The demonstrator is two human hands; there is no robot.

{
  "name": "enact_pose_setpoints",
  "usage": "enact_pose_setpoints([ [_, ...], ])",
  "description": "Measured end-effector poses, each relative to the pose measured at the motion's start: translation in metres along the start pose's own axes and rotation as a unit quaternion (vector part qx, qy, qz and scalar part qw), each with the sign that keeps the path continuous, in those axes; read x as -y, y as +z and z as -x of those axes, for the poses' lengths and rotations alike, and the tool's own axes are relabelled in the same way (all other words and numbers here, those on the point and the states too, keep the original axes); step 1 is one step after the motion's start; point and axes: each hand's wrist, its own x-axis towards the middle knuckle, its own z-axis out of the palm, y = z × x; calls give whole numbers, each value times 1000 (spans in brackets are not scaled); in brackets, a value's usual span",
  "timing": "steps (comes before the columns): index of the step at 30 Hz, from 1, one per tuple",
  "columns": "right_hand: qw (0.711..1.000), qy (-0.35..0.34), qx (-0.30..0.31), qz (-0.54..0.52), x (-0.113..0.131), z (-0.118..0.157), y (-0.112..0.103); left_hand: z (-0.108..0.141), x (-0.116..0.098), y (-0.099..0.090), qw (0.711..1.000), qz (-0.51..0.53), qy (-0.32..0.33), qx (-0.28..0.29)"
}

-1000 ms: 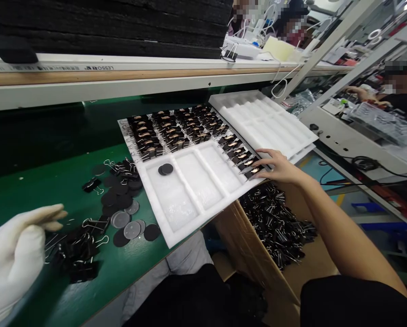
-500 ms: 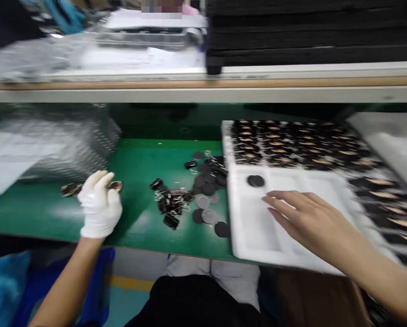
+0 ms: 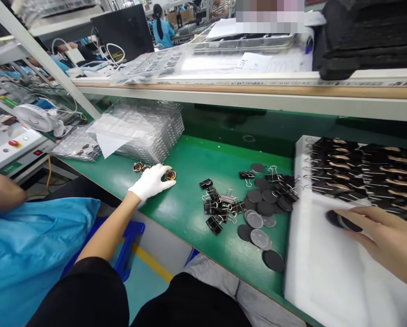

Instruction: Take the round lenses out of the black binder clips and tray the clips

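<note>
My left hand [image 3: 151, 181], in a white glove, is at the left of the green bench, thumb and forefinger closed around a small round gold-rimmed part [image 3: 170, 175]. Similar round parts [image 3: 137, 167] lie just behind that hand. At the right, my bare right hand [image 3: 382, 231] pinches a black disc [image 3: 350, 223] over the white tray [image 3: 322, 259]; another black disc [image 3: 332, 218] shows beside its fingertips. Rows of black clipped pieces with tan edges [image 3: 341, 164] fill the tray's back part. My palm and wrist cover some of the tray.
Black binder clips [image 3: 214, 224] and loose black and clear discs [image 3: 260, 239] lie mid-bench. Stacked clear plastic trays [image 3: 155, 131] stand at the back left. A shelf edge [image 3: 223, 96] crosses above. A co-worker's blue sleeve [image 3: 53, 236] is close at the left.
The view has swung left, bringing in the fan and a co-worker. My right hand has reached the black discs in the tray and closed on one. My left hand stays by the round parts.
</note>
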Motion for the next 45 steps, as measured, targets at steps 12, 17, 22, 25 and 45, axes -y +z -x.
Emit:
enact_pose_setpoints([
  [12, 869, 224, -6, -442, 151, -59, -58, -52, -110, -35, 984, 21, 170, -40],
  [17, 798, 243, -17, -551, 183, -84, -53, -46, -201, -51, 907, -33, 377, -186],
  [22, 804, 252, -42, -536, 176, -82, -47, -45, -237, -57, 862, -43, 458, -214],
  [25, 784, 267, -33, -559, 171, -81, -40, -50, -242, -55, 873, -17, 451, -185],
  [45, 622, 345, -90, -697, 124, -84, -49, -137, -241, -40, 964, -44, 259, 42],
])
